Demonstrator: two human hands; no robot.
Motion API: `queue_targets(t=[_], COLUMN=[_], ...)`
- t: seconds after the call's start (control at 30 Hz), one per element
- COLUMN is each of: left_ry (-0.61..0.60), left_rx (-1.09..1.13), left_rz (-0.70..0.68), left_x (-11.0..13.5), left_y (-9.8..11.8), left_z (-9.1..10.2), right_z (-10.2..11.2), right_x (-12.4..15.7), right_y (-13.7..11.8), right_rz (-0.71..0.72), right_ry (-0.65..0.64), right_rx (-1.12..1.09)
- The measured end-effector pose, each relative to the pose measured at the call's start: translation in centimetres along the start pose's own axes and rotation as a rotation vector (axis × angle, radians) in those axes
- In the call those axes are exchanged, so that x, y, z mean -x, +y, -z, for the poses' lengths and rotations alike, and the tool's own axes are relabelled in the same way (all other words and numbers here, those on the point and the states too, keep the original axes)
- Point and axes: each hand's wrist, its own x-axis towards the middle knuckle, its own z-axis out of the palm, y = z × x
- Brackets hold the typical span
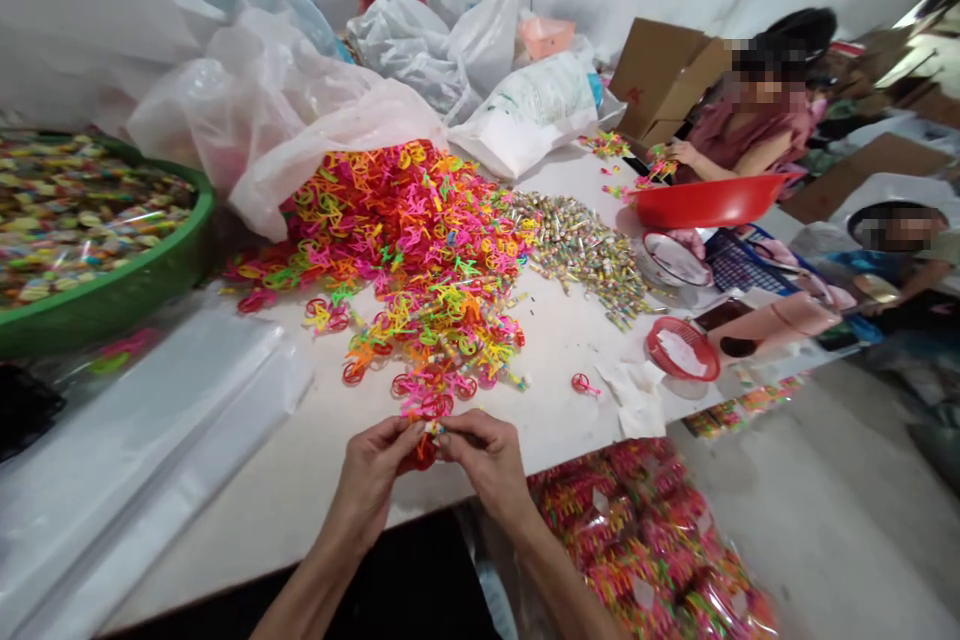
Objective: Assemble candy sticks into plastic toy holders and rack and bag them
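Red openwork plastic toy piece dangles below the person's two hands, over the near edge of the white surface. The left hand and right hand meet at the fingertips in a narrow grip, pinching the top of the piece together with a small pale wrapped item. Just ahead, a tangled heap of neon pink, orange and yellow plastic toy pieces spills from a translucent white plastic sack. Beside it lies a spread of small foil-wrapped candy rolls. A lone red toy piece sits apart on the surface. A round green basin of wrapped sweets stands to the left. Farther along, a seated co-worker's hand reaches just above a red plastic basin.
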Motion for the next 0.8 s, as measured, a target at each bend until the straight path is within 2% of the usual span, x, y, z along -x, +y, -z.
queue_targets(t=[0.07, 0.13, 0.17, 0.23, 0.3, 0.33, 0.37, 0.43, 0.47, 0.53, 0.6, 0.7, 0.8], left_ry=[0.003, 0.042, 0.067, 0.132, 0.212, 0.248, 0.278, 0.325, 0.365, 0.450, 0.488, 0.482, 0.500], left_rx=[-0.037, -0.135, -0.209, -0.390, -0.579, -0.661, -0.740, -0.944, -1.068, -1.280, -1.371, -1.415, -1.403], left_rz=[-0.031, -0.129, -0.193, -0.327, -0.471, -0.536, -0.593, -0.659, -0.668, -0.638, -0.599, -0.546, -0.502], left_x=[-0.6, -1.3, -1.6, -2.4, -3.3, -3.9, -4.5, -6.1, -7.1, -9.0, -10.8, -12.8, -13.6], left_y=[-0.1, 0.3, 0.6, 1.4, 2.6, 3.2, 4.0, 5.7, 6.7, 8.7, 10.4, 11.7, 11.9], left_z=[-0.2, 0.1, 0.4, 1.6, 3.0, 3.7, 4.4, 5.7, 6.2, 7.2, 8.0, 8.6, 9.0], right_z=[0.4, 1.8, 3.0, 5.9, 9.0, 10.3, 11.2, 12.2, 12.3, 12.1, 12.2, 13.1, 13.6], right_x=[-0.8, -2.6, -3.9, -7.4, -11.5, -13.5, -15.4, -18.3, -19.2, -19.9, -19.4, -17.4, -14.8], right_y=[0.1, -0.2, -0.5, -1.4, -2.2, -2.5, -2.7, -2.7, -2.5, -2.1, -1.6, -1.1, -1.1], right_rz=[0.031, 0.154, 0.228, 0.333, 0.302, 0.267, 0.242, 0.205, 0.199, 0.200, 0.165, 0.106, 0.109], right_ry=[-0.033, -0.033, 0.005, 0.163, 0.343, 0.362, 0.327, 0.141, 0.085, 0.026, 0.031, 0.162, 0.323], right_rx=[0.070, 0.220, 0.305, 0.470, 0.713, 0.881, 1.071, 1.433, 1.485, 1.521, 1.523, 1.448, 1.101])
